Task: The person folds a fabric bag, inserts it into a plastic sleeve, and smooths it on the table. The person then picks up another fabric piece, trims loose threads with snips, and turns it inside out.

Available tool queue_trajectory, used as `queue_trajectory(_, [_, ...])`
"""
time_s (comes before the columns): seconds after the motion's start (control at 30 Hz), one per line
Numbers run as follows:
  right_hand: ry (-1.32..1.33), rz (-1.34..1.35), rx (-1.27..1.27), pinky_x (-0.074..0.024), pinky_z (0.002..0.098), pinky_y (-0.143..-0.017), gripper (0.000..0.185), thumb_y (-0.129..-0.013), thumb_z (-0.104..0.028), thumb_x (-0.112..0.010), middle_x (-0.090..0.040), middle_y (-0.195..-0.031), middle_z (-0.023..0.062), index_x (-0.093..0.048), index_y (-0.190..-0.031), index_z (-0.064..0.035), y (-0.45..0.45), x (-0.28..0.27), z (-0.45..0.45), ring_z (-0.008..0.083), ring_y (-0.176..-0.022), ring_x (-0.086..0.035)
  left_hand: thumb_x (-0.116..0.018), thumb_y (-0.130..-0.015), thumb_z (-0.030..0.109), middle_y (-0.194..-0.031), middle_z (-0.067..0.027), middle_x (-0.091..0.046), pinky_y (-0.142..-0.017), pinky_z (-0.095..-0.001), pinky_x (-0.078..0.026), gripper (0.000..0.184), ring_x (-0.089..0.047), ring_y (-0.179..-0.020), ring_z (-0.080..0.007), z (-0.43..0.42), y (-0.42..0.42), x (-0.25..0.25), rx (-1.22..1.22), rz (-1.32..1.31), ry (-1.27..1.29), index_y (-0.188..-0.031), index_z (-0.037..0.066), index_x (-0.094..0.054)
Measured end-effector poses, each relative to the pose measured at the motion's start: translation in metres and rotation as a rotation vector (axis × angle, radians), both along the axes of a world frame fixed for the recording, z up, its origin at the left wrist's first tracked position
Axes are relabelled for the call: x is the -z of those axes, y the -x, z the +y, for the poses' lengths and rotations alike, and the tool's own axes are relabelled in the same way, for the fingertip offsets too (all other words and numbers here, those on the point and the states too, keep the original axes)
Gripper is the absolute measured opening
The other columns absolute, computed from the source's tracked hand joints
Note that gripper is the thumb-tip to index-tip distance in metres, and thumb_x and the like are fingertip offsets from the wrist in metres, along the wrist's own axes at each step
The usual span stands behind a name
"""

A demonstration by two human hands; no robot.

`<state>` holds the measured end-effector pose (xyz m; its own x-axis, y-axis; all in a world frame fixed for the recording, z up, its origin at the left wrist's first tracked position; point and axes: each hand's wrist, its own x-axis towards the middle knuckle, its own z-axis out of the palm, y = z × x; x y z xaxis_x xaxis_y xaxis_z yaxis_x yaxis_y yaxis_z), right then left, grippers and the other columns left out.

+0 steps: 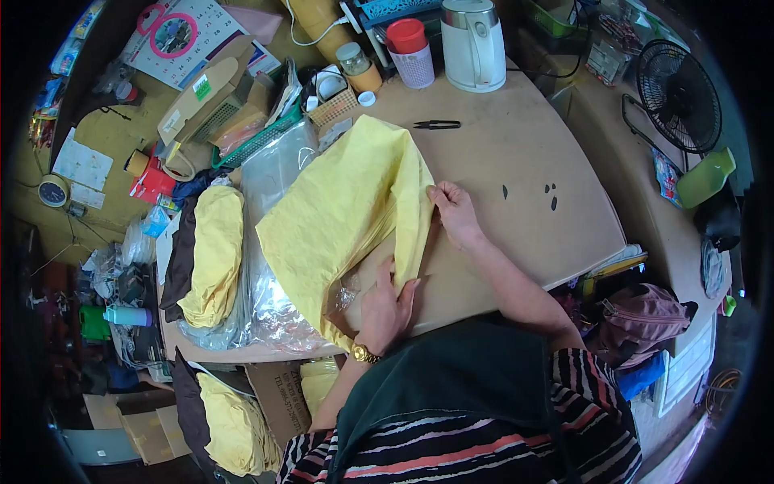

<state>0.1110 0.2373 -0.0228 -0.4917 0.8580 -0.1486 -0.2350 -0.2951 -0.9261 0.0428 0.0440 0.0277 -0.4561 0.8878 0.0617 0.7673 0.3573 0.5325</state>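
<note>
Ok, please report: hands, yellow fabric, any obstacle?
Right hand pinches yellow fabric, left hand at its near edge. Fabric partly over clear plastic. Black snips well clear.

i can see the right hand (458, 213) pinching, its bare forearm (516, 278) outstretched, the left hand (384, 310) bent nearer the body.

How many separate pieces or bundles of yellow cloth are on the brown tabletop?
2. The wide, creased yellow cloth is at the left hand and right hand; the rounded yellow cloth bundle lies left of it, past the clear plastic. Layers may hide more.
</note>
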Motion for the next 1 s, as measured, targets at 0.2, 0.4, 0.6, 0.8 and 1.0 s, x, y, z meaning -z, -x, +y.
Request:
queue_trajectory(0.2, [-0.323,-0.205,0.087,-0.0415,0.0246,-0.048,0.024,-0.095,-0.017,-0.055,-0.048,-0.060,-0.0020,-0.052,-0.076,-0.0020,0.011,0.023,-0.008,0.0045,-0.053,-0.044,-0.063,-0.090,0.025,-0.068,-0.0283,-0.059,-0.058,-0.0485,-0.048,0.036,-0.063,-0.067,-0.0405,-0.021,0.040,-0.023,0.136,0.016,0.157,-0.111,-0.004,-0.058])
queue_trajectory(0.4, [-0.412,-0.139,0.131,-0.0312,0.0262,-0.045,0.028,-0.093,-0.017,-0.059,-0.041,-0.056,-0.0048,-0.049,-0.071,-0.0017,0.018,0.019,-0.013,0.0041,-0.052,-0.037,-0.062,-0.090,0.023,-0.076,-0.0232,-0.063,-0.059,-0.0465,-0.048,0.023,-0.061,-0.068,-0.0410,0.055,0.040,-0.023,0.063,0.140,-0.299,-0.095,0.001,-0.060])
queue_trajectory(0.6, [-0.382,-0.164,0.123,-0.0302,0.0256,-0.048,0.030,-0.094,-0.018,-0.059,-0.041,-0.060,-0.0063,-0.049,-0.069,-0.0058,0.007,0.020,-0.009,0.0030,-0.057,-0.034,-0.059,-0.092,0.022,-0.064,-0.0201,-0.057,-0.054,-0.0444,-0.045,0.027,-0.057,-0.058,-0.0358,0.085,0.050,-0.013,0.040,0.220,-0.173,-0.079,-0.002,-0.059])
queue_trajectory(0.8, [0.510,0.206,-0.066,-0.0481,0.0258,-0.055,0.022,-0.089,-0.025,-0.067,-0.060,-0.069,0.0002,-0.061,-0.081,-0.0053,-0.006,-0.023,-0.017,0.0100,-0.061,-0.058,-0.052,-0.097,0.022,-0.054,-0.0177,-0.046,-0.050,-0.0376,-0.038,0.036,-0.040,-0.049,-0.0252,0.086,0.061,-0.002,-0.018,-0.156,-0.276,-0.073,-0.004,-0.055])
queue_trajectory(1.0, [0.279,0.146,-0.392,-0.0523,0.0248,-0.059,0.030,-0.085,-0.029,-0.072,-0.066,-0.081,0.0048,-0.060,-0.096,-0.0045,-0.001,0.019,-0.005,0.0136,-0.066,-0.064,-0.047,-0.100,0.025,-0.056,-0.0153,-0.045,-0.051,-0.0357,-0.037,0.038,-0.037,-0.051,-0.0203,0.085,0.066,-0.001,0.007,-0.271,-0.271,-0.076,-0.004,-0.054])
